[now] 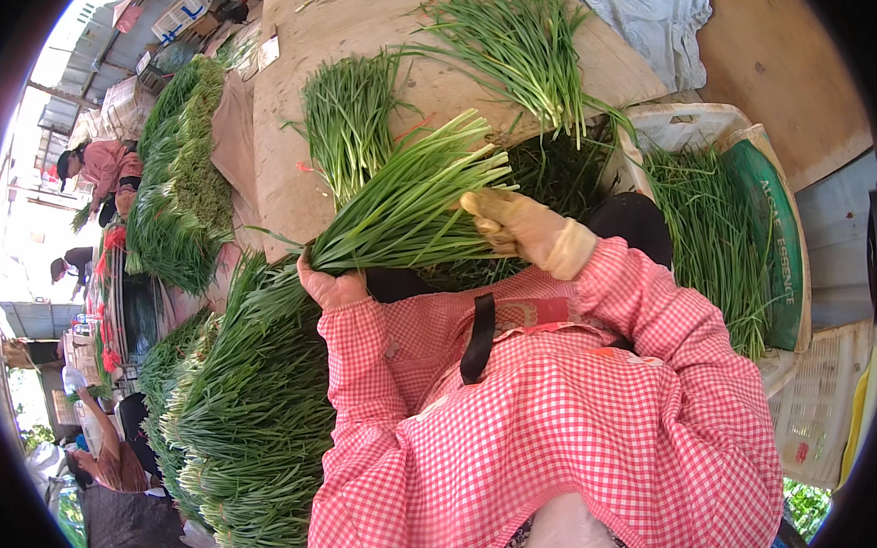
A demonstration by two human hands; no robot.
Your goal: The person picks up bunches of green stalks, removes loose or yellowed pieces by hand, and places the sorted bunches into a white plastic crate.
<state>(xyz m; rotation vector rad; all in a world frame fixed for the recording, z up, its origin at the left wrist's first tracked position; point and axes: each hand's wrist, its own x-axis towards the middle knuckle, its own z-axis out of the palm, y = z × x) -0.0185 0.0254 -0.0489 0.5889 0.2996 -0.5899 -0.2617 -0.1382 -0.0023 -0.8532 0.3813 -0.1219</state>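
My bare left hand (332, 281) is closed around the leafy end of a loose bunch of garlic chives (407, 198), held above my lap. The pale stalk ends point up and to the right. My right hand (519, 223), in a yellowish work glove, is at those stalk ends with its fingers curled against them; exactly which stalks it grips is partly hidden. Just beyond, on a board (288, 105), lie a smaller bundle of chives (349, 118) and a larger one (518, 54).
A big heap of chives (255, 416) rises at my left. To the right, a white crate (684, 120) holds more chives (713, 245) beside a green panel (764, 234). A pale plastic sheet (642, 20) lies at the far edge. Other people work at far left.
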